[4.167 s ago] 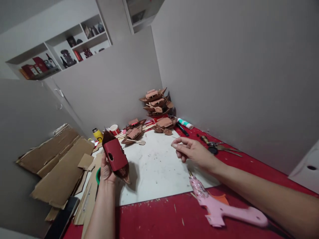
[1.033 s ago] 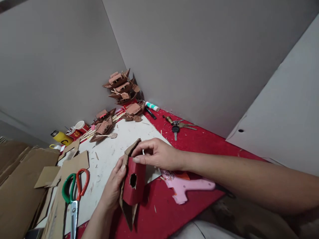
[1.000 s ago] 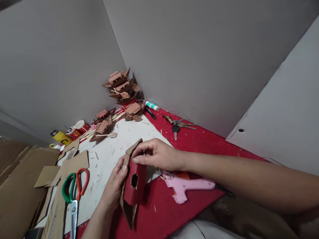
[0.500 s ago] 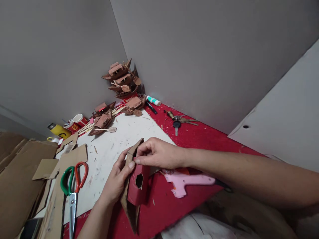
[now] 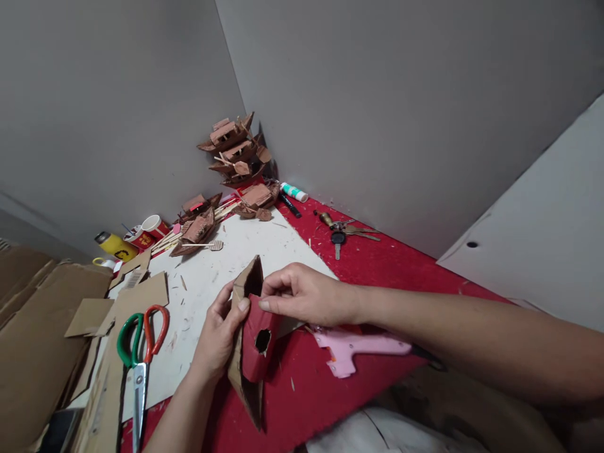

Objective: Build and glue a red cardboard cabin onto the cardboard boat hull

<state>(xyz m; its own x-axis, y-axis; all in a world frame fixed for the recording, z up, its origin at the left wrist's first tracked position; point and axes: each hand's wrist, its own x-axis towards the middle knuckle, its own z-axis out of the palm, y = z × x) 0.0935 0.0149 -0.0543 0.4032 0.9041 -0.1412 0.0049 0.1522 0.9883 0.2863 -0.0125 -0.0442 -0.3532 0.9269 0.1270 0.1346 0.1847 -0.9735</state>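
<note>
My left hand (image 5: 218, 333) is closed round the side of a brown cardboard boat hull (image 5: 250, 402), its thumb on the edge of a red cabin piece (image 5: 256, 321). The red piece has a ragged dark hole in its side and sits in the hull. Pinched at the upper edge of the red piece is my right hand (image 5: 302, 292), fingers curled. The hull stands tilted, one pointed end up and the other down. To the right, under my right forearm, lies a pink glue gun (image 5: 358, 347).
Scissors (image 5: 139, 371) with green and red handles lie on cardboard pieces at left. Finished boats (image 5: 231, 148) are stacked at the back corner. Keys (image 5: 337, 238), a glue stick (image 5: 293, 192), red cups (image 5: 153, 228) and a yellow bottle (image 5: 116, 245) stand or lie behind.
The hull has turned slightly, its top end tipping left, and more of its dark inside shows above the red piece. The whole view has shifted a little.
</note>
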